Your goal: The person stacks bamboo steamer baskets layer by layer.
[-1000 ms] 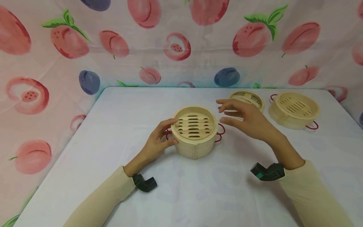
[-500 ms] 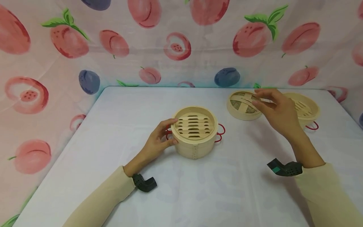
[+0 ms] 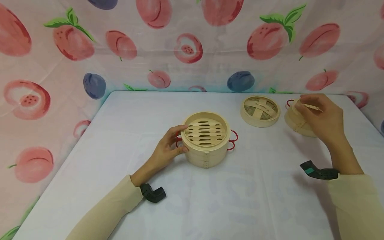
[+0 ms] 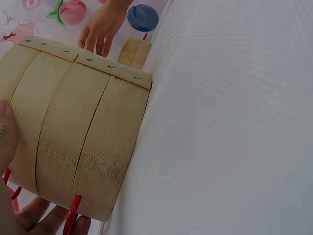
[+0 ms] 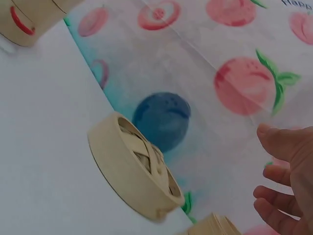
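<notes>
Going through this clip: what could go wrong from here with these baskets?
The right hand covers much of the single basket in the head view, so fingers might bump its rim. Should that basket be swung left, it might clip the lid close beside it. The left hand grips the stacked baskets from one side only, so a knock might shift the top one.

There are three baskets [image 3: 207, 160], one lid [image 3: 258, 113] and two wrist cameras [image 3: 153, 194].

Soft light leaves faint shadows on the white table [image 3: 234, 200] — both wrist views look dimmer.
</notes>
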A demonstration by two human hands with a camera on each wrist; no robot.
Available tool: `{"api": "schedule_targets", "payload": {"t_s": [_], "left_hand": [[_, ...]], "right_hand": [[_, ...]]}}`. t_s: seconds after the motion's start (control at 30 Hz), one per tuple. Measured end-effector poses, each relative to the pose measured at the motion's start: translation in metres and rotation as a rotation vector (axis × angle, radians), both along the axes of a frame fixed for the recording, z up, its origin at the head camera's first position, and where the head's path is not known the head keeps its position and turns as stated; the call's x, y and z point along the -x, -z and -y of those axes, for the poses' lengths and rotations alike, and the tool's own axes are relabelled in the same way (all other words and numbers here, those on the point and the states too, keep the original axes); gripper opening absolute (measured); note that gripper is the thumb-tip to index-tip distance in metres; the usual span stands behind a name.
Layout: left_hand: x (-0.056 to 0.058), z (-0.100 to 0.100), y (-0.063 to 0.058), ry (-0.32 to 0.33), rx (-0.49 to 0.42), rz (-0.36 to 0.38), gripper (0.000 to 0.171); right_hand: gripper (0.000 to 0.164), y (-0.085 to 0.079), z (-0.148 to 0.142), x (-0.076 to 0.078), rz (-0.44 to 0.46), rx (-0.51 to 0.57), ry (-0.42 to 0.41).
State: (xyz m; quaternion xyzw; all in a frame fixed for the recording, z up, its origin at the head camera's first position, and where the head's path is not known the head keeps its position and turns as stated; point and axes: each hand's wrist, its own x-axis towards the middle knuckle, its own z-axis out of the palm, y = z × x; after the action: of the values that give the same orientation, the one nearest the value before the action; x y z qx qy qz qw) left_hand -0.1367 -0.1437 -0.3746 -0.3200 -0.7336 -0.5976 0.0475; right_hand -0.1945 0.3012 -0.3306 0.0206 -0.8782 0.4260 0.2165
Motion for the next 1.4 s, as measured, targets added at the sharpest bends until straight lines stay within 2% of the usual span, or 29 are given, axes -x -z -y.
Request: {"api": "schedule_targets", "payload": {"t_s": [0.07,0.27,0.33,0.53,0.8,0.97,1.07,1.2,1.4], "left_hand": [[0.0,0.0,0.0,-0.003,0.003,-0.001,0.07],[0.0,0.0,-0.001,-0.003,-0.002,0.004,0.071],[0.0,0.0,-0.001,-0.001,-0.002,0.005,0.071],[0.0,0.001,-0.001,-0.005,0.005,0.007,0.07],[-0.001,0.001,-0.003,-0.008,0.008,0.009,0.07],[0.0,0.001,-0.003,-0.003,0.002,0.006,0.069],[0.0,0.001,-0.003,0.006,-0.008,0.002,0.069],[0.0,0.0,-0.002,0.003,-0.002,0.001,0.07],[0.0,0.0,-0.002,-0.003,-0.001,-0.001,0.07]], "right_hand": [[0.034,0.002,-0.009,0.0,0.011,0.02,0.022],[0.041,0.004,-0.034,-0.003,0.162,0.049,0.126],[0.039,0.006,-0.041,-0.004,0.184,0.055,0.14],[0.039,0.018,-0.063,-0.004,0.183,0.001,0.147],[0.055,0.028,-0.075,-0.006,0.276,-0.028,0.146],[0.055,0.034,-0.081,-0.005,0.32,-0.033,0.144],[0.053,0.039,-0.086,-0.006,0.312,-0.037,0.118],[0.05,0.045,-0.091,-0.009,0.346,-0.016,0.09],[0.053,0.049,-0.094,-0.01,0.38,-0.023,0.077]]}}
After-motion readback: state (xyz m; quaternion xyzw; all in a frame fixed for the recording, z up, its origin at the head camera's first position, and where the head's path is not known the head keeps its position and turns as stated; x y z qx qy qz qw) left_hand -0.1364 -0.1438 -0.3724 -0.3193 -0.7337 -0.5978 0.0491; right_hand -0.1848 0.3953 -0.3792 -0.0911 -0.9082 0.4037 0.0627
